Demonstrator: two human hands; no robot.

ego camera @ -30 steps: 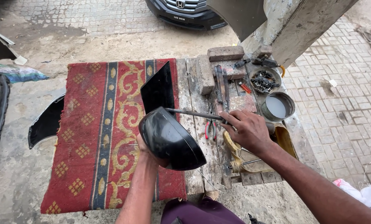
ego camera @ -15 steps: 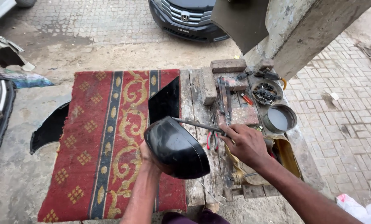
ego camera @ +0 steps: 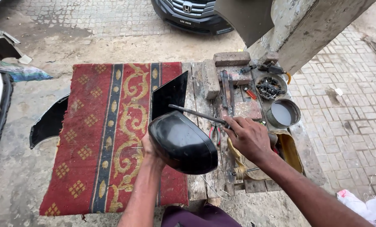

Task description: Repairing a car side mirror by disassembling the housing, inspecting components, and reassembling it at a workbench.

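Since the earlier frames the mirror shell (ego camera: 183,143) had swung a little, its rounded back now tipped more toward the camera, and the rod (ego camera: 198,114) had come down to lie across its top edge rather than further up by the black panel. The left hand (ego camera: 148,147) was under and behind the shell, mostly hidden by it, gripping it from the left side and holding it up above the rug (ego camera: 99,134). The right hand (ego camera: 246,136) was closed around the near end of the thin dark rod, whose far tip pointed left and rested against the shell's upper rim, just in front of the flat black panel (ego camera: 169,94) standing at the rug's right edge. The rug, red with yellow patterns and dark stripes, covered the left part of a low wooden bench (ego camera: 204,84). To the right of the hands lay red-handled pliers (ego camera: 215,133), a brick (ego camera: 232,59), a round tin of grey liquid (ego camera: 283,113) and a dish of small dark bits (ego camera: 269,87). A curved black car part (ego camera: 49,122) lay on the ground left of the rug, and a dark car's front (ego camera: 192,14) stood beyond.
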